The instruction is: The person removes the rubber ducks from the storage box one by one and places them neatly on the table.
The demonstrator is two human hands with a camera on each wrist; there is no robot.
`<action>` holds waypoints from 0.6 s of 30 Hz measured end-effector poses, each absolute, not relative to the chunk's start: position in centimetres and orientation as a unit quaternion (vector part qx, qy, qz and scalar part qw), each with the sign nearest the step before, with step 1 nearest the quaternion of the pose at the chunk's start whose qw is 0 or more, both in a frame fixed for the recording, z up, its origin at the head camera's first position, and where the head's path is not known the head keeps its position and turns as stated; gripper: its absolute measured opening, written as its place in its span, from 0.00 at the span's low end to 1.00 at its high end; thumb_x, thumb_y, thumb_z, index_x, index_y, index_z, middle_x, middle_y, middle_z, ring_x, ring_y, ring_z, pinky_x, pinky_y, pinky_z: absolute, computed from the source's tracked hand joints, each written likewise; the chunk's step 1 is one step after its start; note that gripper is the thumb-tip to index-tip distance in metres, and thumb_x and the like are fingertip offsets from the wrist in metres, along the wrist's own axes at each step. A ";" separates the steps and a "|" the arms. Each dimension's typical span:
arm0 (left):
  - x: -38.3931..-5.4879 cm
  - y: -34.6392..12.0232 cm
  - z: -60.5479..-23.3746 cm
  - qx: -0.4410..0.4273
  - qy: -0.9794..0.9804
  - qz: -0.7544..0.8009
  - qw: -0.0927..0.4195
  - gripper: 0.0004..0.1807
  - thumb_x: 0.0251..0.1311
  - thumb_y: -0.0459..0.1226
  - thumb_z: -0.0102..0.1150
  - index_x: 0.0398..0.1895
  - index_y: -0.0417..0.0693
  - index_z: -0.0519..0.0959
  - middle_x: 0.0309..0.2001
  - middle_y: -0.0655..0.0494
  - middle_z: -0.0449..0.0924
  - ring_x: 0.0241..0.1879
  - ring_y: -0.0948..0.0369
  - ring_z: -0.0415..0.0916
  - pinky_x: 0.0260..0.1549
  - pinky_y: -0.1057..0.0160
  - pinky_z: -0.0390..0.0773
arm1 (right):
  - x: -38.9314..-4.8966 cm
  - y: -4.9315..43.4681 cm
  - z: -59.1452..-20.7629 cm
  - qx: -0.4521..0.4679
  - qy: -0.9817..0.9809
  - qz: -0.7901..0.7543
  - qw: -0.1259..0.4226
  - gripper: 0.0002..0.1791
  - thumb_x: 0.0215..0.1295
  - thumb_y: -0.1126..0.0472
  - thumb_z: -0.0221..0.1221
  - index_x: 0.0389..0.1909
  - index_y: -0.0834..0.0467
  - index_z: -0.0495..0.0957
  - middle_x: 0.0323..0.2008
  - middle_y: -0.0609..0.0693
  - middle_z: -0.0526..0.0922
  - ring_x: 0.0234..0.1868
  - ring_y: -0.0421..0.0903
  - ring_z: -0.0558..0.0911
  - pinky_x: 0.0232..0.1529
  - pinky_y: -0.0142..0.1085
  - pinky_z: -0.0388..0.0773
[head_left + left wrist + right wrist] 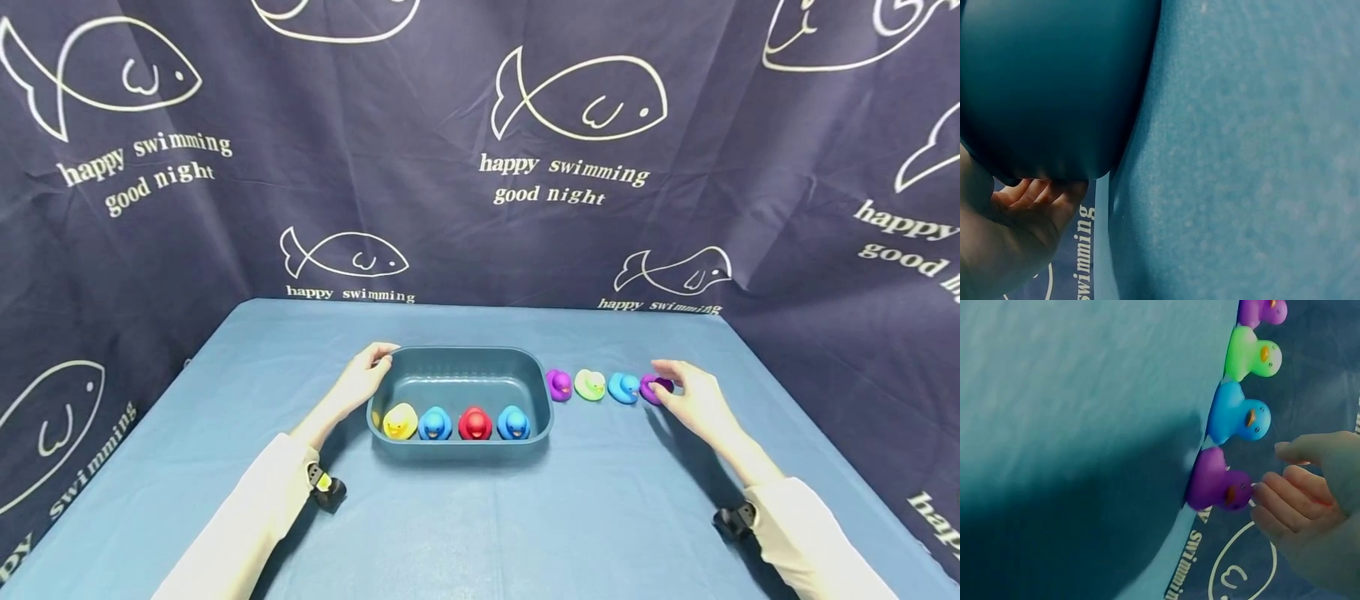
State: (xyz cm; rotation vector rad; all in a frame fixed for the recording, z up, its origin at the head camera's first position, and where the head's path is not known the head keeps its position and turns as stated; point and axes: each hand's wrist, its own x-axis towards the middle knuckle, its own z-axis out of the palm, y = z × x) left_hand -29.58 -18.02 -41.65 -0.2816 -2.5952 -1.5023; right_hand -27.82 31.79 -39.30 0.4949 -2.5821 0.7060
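Observation:
My left hand (365, 377) holds the far left corner of a dark teal plastic bin (461, 450); in the left wrist view its fingers (1041, 197) lie against the wall. Inside, along the near side, sit a yellow rubber duck (400, 422), a blue one (435, 424), a red one (476, 423) and another blue one (513, 422). My right hand (697, 402) is at a purple duck (1210, 481) at the right end of a row, fingertips close to its head. Its thumb (1297, 450) stands apart from the duck in the right wrist view.
Left of that purple duck, the row continues with a blue duck (623, 387), a pale green duck (589, 384) and another purple duck (558, 385) beside the bin's right end. A blue cloth (600, 517) covers the table. Behind it hangs a dark fish-print curtain (450, 125).

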 end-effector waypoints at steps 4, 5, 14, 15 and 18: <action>-29.5 -18.0 -41.5 -0.093 -0.860 -0.498 0.064 0.16 0.67 0.30 0.43 0.55 0.35 0.71 0.55 0.37 0.74 0.56 0.45 0.70 0.57 0.48 0.67 | -27.6 30.7 -39.0 0.192 -0.924 0.262 0.202 0.20 0.53 0.70 0.64 0.48 0.69 0.76 0.39 0.64 0.83 0.40 0.60 0.82 0.43 0.45 0.76; -29.5 -18.0 -41.5 -0.094 -0.860 -0.497 0.064 0.16 0.67 0.30 0.43 0.55 0.35 0.71 0.55 0.37 0.74 0.56 0.45 0.70 0.57 0.48 0.67 | -27.6 30.5 -38.9 0.196 -0.923 0.264 0.201 0.20 0.53 0.70 0.64 0.48 0.69 0.76 0.39 0.64 0.83 0.40 0.59 0.82 0.43 0.46 0.76; -29.6 -18.0 -41.6 -0.091 -0.862 -0.496 0.059 0.16 0.67 0.31 0.43 0.56 0.36 0.71 0.55 0.37 0.74 0.56 0.45 0.69 0.58 0.48 0.67 | -26.9 28.4 -38.4 0.217 -0.921 0.253 0.201 0.20 0.53 0.66 0.65 0.48 0.65 0.78 0.41 0.59 0.84 0.43 0.56 0.82 0.45 0.38 0.73; -29.6 -18.0 -41.6 -0.092 -0.862 -0.495 0.059 0.16 0.67 0.31 0.43 0.56 0.36 0.71 0.55 0.37 0.74 0.57 0.45 0.69 0.58 0.48 0.67 | -26.9 28.2 -38.4 0.220 -0.920 0.253 0.200 0.19 0.53 0.66 0.65 0.48 0.65 0.78 0.41 0.59 0.84 0.44 0.56 0.82 0.46 0.37 0.72; -29.6 -18.0 -41.6 -0.093 -0.863 -0.493 0.060 0.16 0.67 0.31 0.43 0.56 0.35 0.71 0.55 0.37 0.74 0.57 0.45 0.69 0.58 0.48 0.67 | -26.7 27.6 -38.4 0.232 -0.918 0.253 0.199 0.19 0.53 0.66 0.65 0.47 0.66 0.78 0.41 0.58 0.84 0.44 0.55 0.82 0.45 0.39 0.73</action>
